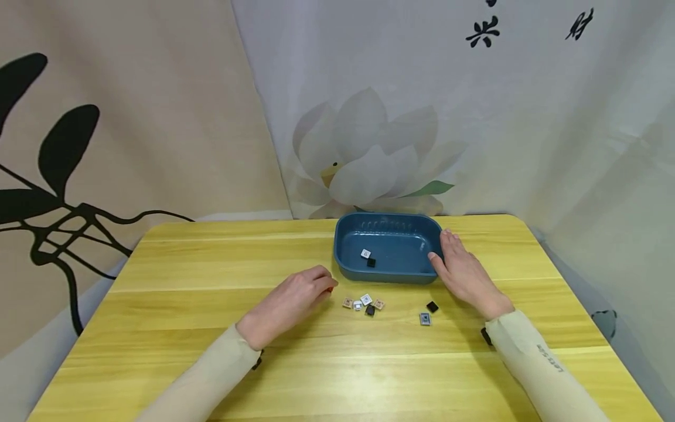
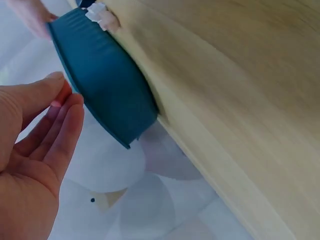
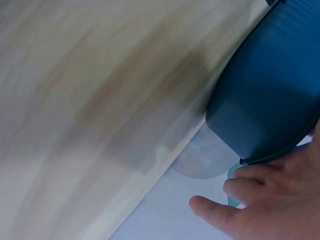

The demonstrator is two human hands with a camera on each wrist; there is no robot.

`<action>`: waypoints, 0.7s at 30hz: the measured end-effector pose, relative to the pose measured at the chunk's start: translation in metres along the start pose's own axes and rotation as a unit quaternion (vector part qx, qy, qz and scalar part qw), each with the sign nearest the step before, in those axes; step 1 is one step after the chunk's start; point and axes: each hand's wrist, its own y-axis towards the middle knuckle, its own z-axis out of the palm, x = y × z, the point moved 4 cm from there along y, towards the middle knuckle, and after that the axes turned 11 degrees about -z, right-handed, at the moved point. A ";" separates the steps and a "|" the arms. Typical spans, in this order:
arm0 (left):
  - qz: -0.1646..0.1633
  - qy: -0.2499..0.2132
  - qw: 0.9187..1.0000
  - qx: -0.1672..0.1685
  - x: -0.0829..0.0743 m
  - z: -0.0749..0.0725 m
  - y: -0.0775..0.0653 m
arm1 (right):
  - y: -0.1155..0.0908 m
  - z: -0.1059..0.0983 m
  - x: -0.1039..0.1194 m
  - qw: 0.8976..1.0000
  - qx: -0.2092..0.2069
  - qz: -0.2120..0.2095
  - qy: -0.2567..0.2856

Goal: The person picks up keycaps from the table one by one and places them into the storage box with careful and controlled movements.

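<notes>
on the wood-grained tabletop (image 1: pixel 174 328), the blue rectangular dish (image 1: pixel 395 256) has its long axis left to right. the right hand (image 1: pixel 466 274) rests straight-fingered against its right end, gripping nothing; the left hand (image 1: pixel 290 300), nearer the left end, pinches a red-orange piece (image 2: pixel 63 93) (mostly hidden), the dish just rightward and beyond.

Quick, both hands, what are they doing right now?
Left hand: closed, pinching a small red-orange piece.
Right hand: open, fingers extended, at the right end of the blue tray, holding nothing.
</notes>
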 end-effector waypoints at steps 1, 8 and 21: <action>0.001 -0.004 1.000 -0.007 -0.001 -0.001 0.001 | 0.000 0.000 0.000 1.000 0.001 0.000 0.000; -0.001 -0.033 0.999 -0.042 -0.007 -0.005 0.008 | 0.000 0.001 0.001 1.000 0.005 0.005 -0.004; -0.041 -0.101 0.991 -0.076 -0.016 -0.004 0.044 | 0.000 0.000 0.002 1.000 0.005 0.006 -0.002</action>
